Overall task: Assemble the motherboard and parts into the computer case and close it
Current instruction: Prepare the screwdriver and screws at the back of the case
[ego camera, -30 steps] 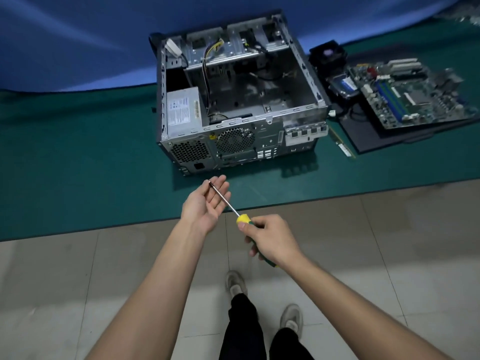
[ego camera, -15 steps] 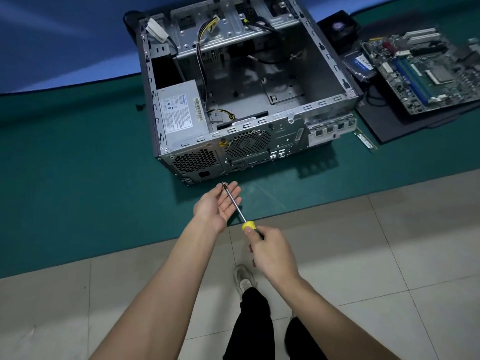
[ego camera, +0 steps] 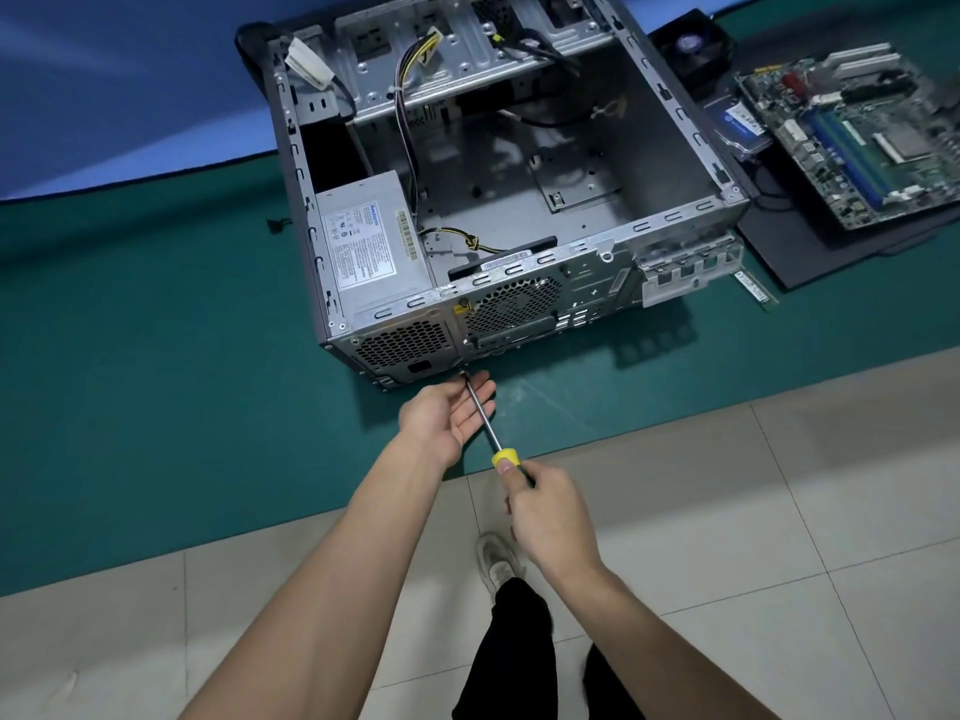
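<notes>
An open grey computer case (ego camera: 675, 220) lies on its side on the green mat, its power supply (ego camera: 363, 246) fitted at the left and the motherboard bay bare. The motherboard (ego camera: 862, 132) lies on a black panel to the right of the case. My right hand (ego camera: 550, 517) grips the yellow-and-green handle of a screwdriver (ego camera: 483, 418). Its metal shaft rests across the straight fingers of my left hand (ego camera: 447, 413), palm up. The tip, with a small screw on it, sits just in front of the case's rear panel below the power supply grille.
A black fan cooler (ego camera: 693, 46) and a drive with a blue label (ego camera: 740, 127) lie right of the case. A memory stick (ego camera: 753, 288) lies on the green mat (ego camera: 156, 356) by the case's rear corner. Tiled floor and my legs are below.
The view has closed in on the case. Both hands, with the screwdriver, have moved forward, so the tip now sits by the rear panel.
</notes>
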Tool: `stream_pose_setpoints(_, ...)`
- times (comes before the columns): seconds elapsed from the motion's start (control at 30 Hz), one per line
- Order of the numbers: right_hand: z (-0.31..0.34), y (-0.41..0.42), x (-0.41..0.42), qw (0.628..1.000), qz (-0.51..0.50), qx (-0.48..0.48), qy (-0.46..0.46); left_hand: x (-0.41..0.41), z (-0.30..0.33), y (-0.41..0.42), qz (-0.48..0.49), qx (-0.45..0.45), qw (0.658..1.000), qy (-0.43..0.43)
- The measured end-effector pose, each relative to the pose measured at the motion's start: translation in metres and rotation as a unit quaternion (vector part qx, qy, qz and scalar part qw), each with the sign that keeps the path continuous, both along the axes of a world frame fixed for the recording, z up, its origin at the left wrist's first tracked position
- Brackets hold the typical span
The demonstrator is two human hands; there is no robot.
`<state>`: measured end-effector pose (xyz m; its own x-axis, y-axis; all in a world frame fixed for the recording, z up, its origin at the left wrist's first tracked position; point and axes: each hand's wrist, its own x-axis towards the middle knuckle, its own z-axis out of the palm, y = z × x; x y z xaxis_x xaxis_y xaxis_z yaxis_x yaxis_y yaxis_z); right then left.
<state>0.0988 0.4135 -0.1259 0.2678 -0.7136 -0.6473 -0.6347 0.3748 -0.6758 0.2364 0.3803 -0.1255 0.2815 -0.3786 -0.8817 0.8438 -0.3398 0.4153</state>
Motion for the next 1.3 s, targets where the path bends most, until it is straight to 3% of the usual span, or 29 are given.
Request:
stream_pose_setpoints(0.27,0.002,-0.009,0.01,1.0,0.011,0.003,0.024,0.004,0.002,-0.001,-0.011,-0.002,1.0,0.0)
stream_pose_setpoints(0.37,0.005,-0.007,0.015,0.995,-0.053,0.084,-0.032,0.004,0.002,0.0,-0.023,0.002,0.999,-0.025)
stream_pose_setpoints(0.5,0.007,-0.006,0.015,0.908,-0.195,0.324,-0.183,0.003,0.006,0.008,-0.151,0.034,0.983,-0.098)
stream_pose_setpoints(0.6,0.003,-0.007,0.01,0.873,-0.194,0.382,-0.234,-0.002,0.008,0.011,-0.214,0.057,0.964,-0.145)
stream_pose_setpoints(0.67,0.002,-0.008,0.008,0.894,-0.173,0.353,-0.214,-0.005,0.007,0.007,-0.208,0.079,0.959,-0.175)
stream_pose_setpoints(0.77,-0.005,-0.004,0.01,0.97,-0.107,0.191,-0.106,-0.009,0.004,0.003,-0.201,0.101,0.951,-0.211)
stream_pose_setpoints(0.83,-0.009,0.002,0.013,0.981,-0.113,0.137,-0.08,-0.012,0.003,0.004,-0.192,0.106,0.95,-0.221)
stream_pose_setpoints(0.87,-0.012,0.003,0.013,0.967,-0.146,0.173,-0.118,-0.012,0.003,0.006,-0.189,0.104,0.95,-0.224)
stream_pose_setpoints(0.9,-0.013,0.003,0.013,0.93,-0.19,0.256,-0.18,-0.012,0.004,0.007,-0.189,0.098,0.951,-0.223)
stream_pose_setpoints(0.97,-0.01,0.0,0.007,0.803,-0.243,0.449,-0.309,-0.01,0.006,0.011,-0.2,0.074,0.956,-0.2)
stream_pose_setpoints(1.0,-0.009,-0.002,0.004,0.754,-0.245,0.497,-0.354,-0.01,0.008,0.012,-0.212,0.06,0.959,-0.181)
stream_pose_setpoints(1.03,-0.008,-0.004,0.003,0.735,-0.238,0.513,-0.375,-0.01,0.011,0.013,-0.224,0.052,0.959,-0.165)
stream_pose_setpoints(1.07,-0.007,-0.005,0.003,0.742,-0.226,0.509,-0.373,-0.01,0.012,0.012,-0.233,0.052,0.958,-0.158)
stream_pose_setpoints(1.13,-0.003,-0.006,0.005,0.81,-0.193,0.458,-0.31,-0.01,0.014,0.01,-0.235,0.064,0.956,-0.162)
stream_pose_setpoints(1.23,-0.001,-0.002,0.012,0.945,-0.133,0.251,-0.164,-0.01,0.014,0.008,-0.223,0.072,0.959,-0.162)
stream_pose_setpoints(1.3,-0.008,0.001,0.016,0.982,-0.109,0.126,-0.086,-0.012,0.013,0.009,-0.221,0.064,0.962,-0.149)
